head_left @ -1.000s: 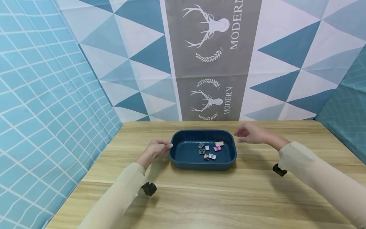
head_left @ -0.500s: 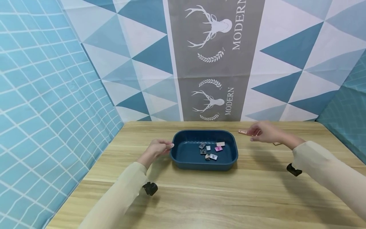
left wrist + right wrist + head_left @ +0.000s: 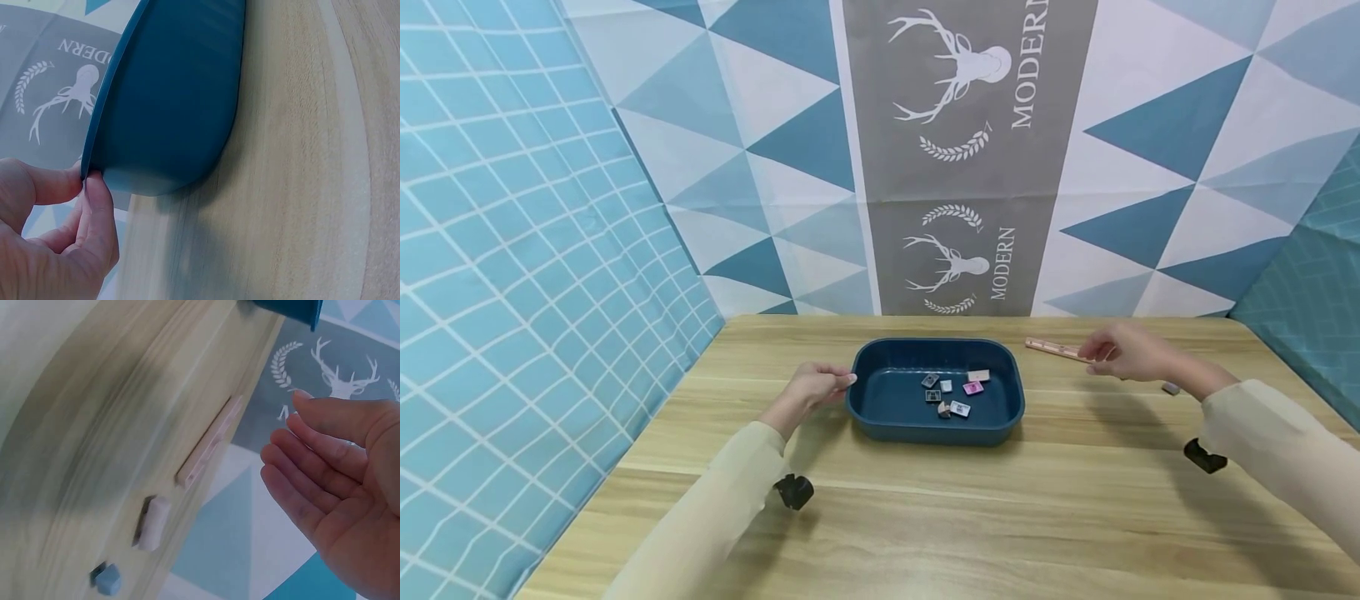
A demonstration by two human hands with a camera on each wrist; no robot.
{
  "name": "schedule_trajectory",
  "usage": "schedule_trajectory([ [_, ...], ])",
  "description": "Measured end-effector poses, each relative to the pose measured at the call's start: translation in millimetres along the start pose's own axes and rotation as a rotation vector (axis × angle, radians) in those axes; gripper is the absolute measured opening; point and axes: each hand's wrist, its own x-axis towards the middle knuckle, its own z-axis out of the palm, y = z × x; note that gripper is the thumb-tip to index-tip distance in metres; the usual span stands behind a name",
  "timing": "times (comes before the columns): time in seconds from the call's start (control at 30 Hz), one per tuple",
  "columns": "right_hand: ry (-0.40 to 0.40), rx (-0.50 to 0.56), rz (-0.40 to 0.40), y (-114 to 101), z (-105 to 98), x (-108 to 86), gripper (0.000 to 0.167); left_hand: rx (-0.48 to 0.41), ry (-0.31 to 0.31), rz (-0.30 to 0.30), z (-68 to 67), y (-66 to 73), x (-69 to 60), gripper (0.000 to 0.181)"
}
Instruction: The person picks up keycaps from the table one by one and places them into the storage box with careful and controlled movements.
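My left hand (image 3: 814, 390) pinches the left rim of a dark blue plastic basin (image 3: 925, 433) between thumb and fingers, as the left wrist view shows close up. Inside lie several small pieces, among them a pink one (image 3: 973, 388), a white one (image 3: 959, 409) and a black one (image 3: 933, 396). Right of the basin, my right hand (image 3: 1127, 350) hovers over the table with loosely bent fingers and nothing between them. Nearest to it is a long pink strip with holes (image 3: 1051, 347), its right end hidden behind the fingers in the head view.
In the right wrist view, a short pale pink block (image 3: 153, 524) and a small blue-grey piece (image 3: 107, 580) lie beyond the strip on the wooden table (image 3: 880, 517). A patterned cloth wall (image 3: 790, 167) rises at the table's back edge.
My right hand has moved right, away from the basin's right rim, uncovering the pink strip and the small grey piece. My left hand keeps its pinch on the basin.
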Motion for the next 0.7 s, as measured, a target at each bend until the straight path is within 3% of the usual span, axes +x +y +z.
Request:
schedule_trajectory([
  [0.2,0.024,-0.013,0.003,14,3,-7.6,0.015,0.012,0.001,0.011,0.0,0.6,-2.1,0.029],
  [0.7,0.057,-0.055,0.096,50,5,-28.2,0.018,0.02,0.001,0.02,-0.2,-0.1,-2.6,0.028],
])
